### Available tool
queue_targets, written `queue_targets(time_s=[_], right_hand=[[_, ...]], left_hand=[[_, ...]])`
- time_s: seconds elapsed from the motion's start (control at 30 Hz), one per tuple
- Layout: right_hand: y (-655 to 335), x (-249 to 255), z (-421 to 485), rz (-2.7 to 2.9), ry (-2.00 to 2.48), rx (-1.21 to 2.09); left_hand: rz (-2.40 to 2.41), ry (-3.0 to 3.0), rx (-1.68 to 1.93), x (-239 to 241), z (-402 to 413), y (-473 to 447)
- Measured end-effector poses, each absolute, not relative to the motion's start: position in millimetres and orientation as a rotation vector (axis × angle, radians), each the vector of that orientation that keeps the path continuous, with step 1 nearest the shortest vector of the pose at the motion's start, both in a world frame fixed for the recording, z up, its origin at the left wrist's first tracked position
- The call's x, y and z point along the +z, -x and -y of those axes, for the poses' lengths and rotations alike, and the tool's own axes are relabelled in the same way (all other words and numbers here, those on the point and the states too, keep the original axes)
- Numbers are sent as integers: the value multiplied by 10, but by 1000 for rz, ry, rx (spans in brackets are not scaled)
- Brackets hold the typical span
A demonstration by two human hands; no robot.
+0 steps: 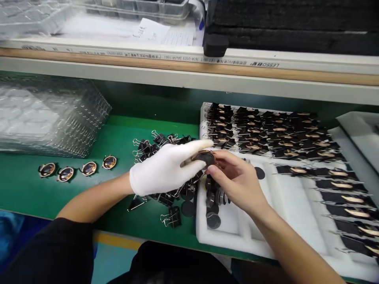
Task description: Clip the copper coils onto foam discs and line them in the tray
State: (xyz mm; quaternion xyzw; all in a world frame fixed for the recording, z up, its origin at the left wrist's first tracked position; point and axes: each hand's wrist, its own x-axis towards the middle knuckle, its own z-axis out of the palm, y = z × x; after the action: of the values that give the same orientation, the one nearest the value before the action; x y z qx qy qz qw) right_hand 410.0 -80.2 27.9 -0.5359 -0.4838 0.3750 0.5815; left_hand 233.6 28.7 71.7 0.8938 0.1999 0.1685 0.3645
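Observation:
Between my two hands is a round dark piece [206,158] with a thin gold-coloured edge. My left hand [166,167], in a white glove, is closed on it with thumb and fingers on either side. My bare right hand [238,179] pinches its right edge. Below and behind the left hand lies a heap of black binder clips [173,217], partly hidden by the glove. Dark flat discs [213,220] lie in the white foam tray [199,225] beneath my right hand. Several gold-rimmed round pieces with amber-dark faces [89,168] sit in a row to the left.
Rows of clipped gold-edged pieces [251,130] fill the foam at the back and right. Stacked clear plastic trays [50,118] stand at the back left of the green table [20,189]. A shelf edge [183,75] crosses above, carrying papers [151,30] and black foam [290,27].

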Motion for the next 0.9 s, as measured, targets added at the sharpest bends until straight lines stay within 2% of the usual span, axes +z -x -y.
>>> queue_targets(time_s=[0.1,0.2,0.33,0.47,0.57,0.67,0.77,0.9], right_hand=[[-4142,266,817,1078,1225,904],[-4219,245,840,940,1220,930],[-4304,273,844,784,1170,962],[-4338,330,854,786,1126,1015],[-4351,341,875,809,1058,1055],[-4326,320,882,882,1058,1073],[-4258,297,887,1066,1067,1076],[-4207,322,936,1123,1074,1025]], left_hand=[[-499,-2337,340,769,-345,-2299],[-491,-2620,332,786,-373,-2287],[-188,-3151,232,652,-318,-2351],[-42,-3286,265,537,-333,-2401],[-277,-3072,568,572,-415,-2385],[-615,-2520,870,643,-406,-2370],[-722,-2070,826,698,-303,-2371],[-550,-2163,639,734,-278,-2351]])
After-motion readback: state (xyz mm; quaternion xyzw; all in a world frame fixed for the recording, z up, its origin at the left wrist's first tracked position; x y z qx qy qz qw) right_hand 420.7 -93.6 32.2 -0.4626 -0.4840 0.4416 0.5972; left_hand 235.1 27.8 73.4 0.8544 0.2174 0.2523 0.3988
